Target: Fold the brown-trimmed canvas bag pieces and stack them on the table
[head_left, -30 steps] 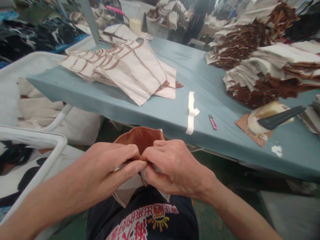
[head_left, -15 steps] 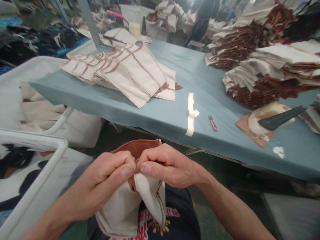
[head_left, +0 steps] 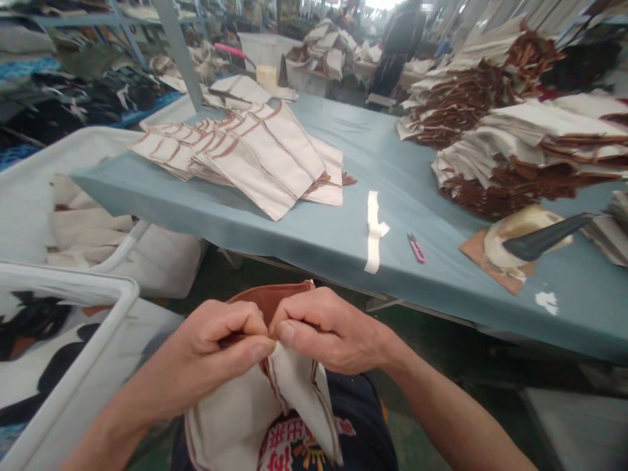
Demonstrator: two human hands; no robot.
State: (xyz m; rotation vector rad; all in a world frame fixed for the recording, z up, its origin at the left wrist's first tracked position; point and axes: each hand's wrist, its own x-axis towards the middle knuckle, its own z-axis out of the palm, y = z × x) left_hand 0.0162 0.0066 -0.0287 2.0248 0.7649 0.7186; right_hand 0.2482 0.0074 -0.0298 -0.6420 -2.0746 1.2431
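Between my hands hangs a cream fabric piece (head_left: 235, 409) with brown edging and a brown inner side, held over my lap in front of the table edge. My left hand (head_left: 220, 353) pinches its upper edge, thumb on top. Right beside it, my right hand (head_left: 326, 330) pinches the same edge, the two thumbs nearly meeting. The fingertips hide the exact spot they grip. Below them the cream cloth drops in folds, with a brown seam running down it.
On the blue-covered table (head_left: 314, 239) lie a fanned stack of cream pieces (head_left: 265, 154), a white strip (head_left: 373, 235), pink thread snips (head_left: 417, 248) and a container with a black-handled brush (head_left: 520, 239). Tall cloth piles (head_left: 520, 157) stand right. White bins (head_left: 132, 301) flank me at left.
My left thumb has slid slightly right and down along the edge, closer to the right thumb. The cloth's lower flap has shifted. The whole view has tilted up a little.
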